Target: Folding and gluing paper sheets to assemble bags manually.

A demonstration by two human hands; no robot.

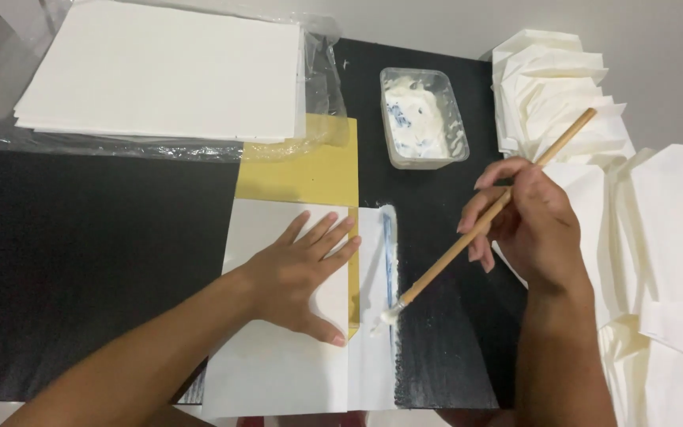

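Brush (468,241) pinched firmly in my right hand (535,225); left hand (302,277) open, flat (holding nothing), should pin white sheet (278,364) firmly while tip strokes near edge evenly.

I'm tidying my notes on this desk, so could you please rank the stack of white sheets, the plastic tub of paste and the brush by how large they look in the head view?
1. Stack of white sheets, clearly largest.
2. Brush: longest after it, but thin.
3. Plastic tub of paste: shorter yet wider, so these two are close.
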